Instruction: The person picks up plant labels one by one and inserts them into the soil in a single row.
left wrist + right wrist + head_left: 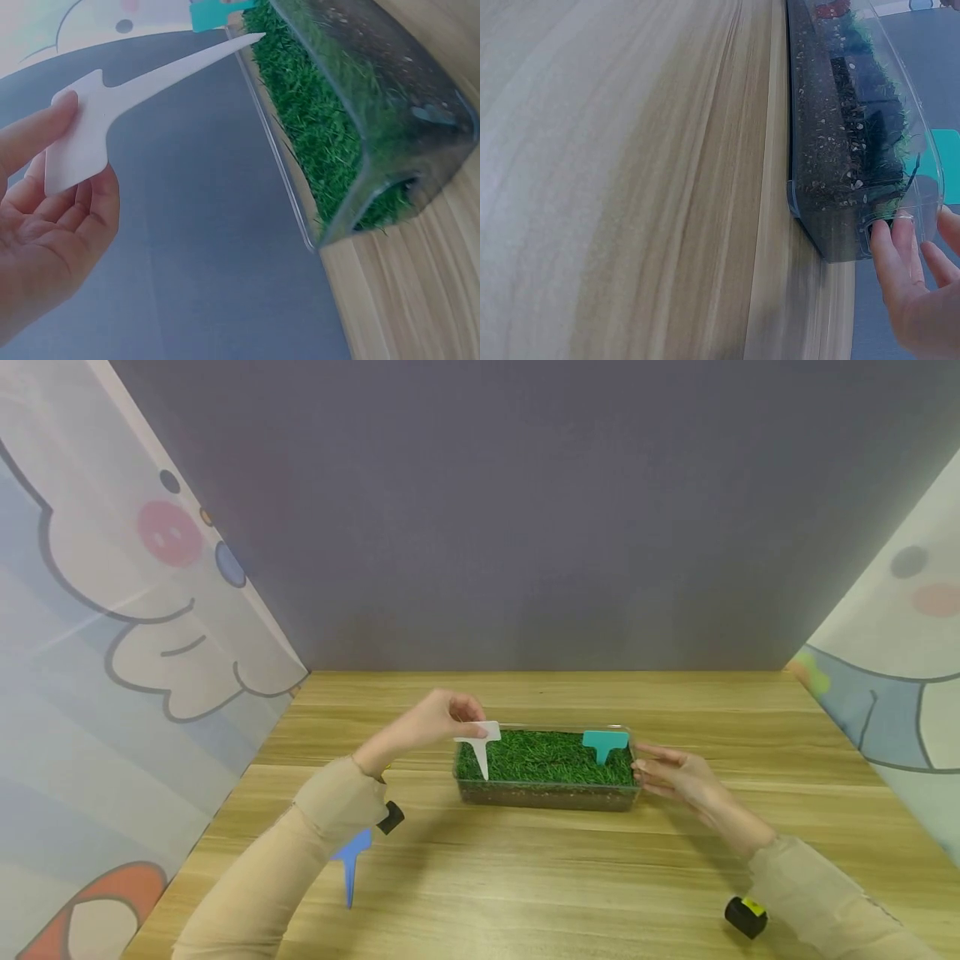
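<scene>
My left hand (438, 722) pinches the broad head of a white T-shaped plant label (82, 139) between thumb and fingers. The label's pointed stem angles down over the left end of a clear plastic planter box (547, 797), its tip visible above the green artificial grass (315, 135). At the box's right end, my right hand (922, 289) touches the end wall and rim with fairly straight fingertips. A teal T-shaped plant label (604, 742) stands upright in the grass near that end. Dark soil (829, 135) shows through the box's wall.
A blue T-shaped plant label (351, 860) lies on the wooden table (525, 877) at the left, partly behind the left sleeve. A grey wall (525, 527) rises at the back edge. Panels with cartoon prints (112, 610) flank both sides.
</scene>
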`<state>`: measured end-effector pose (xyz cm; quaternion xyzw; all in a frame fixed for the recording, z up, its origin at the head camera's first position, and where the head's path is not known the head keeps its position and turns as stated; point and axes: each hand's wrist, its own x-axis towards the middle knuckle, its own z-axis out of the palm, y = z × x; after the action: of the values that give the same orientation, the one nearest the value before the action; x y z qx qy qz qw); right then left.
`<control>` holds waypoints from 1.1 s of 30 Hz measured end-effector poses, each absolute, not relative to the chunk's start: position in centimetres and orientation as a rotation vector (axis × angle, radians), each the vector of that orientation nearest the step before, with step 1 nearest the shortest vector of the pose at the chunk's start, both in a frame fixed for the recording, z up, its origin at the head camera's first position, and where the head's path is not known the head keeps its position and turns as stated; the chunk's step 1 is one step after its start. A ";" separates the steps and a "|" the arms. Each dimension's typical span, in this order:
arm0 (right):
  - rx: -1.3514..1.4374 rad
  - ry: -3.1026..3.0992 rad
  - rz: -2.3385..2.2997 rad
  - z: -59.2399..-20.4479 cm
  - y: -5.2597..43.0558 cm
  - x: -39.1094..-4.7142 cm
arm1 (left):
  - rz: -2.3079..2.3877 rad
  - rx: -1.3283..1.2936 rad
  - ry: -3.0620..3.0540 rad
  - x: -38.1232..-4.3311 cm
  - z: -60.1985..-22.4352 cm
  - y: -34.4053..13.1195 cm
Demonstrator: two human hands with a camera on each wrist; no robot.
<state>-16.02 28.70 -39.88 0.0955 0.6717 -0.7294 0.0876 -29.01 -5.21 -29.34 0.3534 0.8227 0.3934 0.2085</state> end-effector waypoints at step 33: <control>0.290 2.038 -2.133 -39.7 28.5 -16.1 | 1.040 1.155 2.358 -29.7 -29.5 1.0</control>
<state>-16.09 28.54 -39.65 0.0976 0.6848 -0.7168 0.0883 -29.75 1.00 -29.45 0.4038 0.8244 0.3638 0.1582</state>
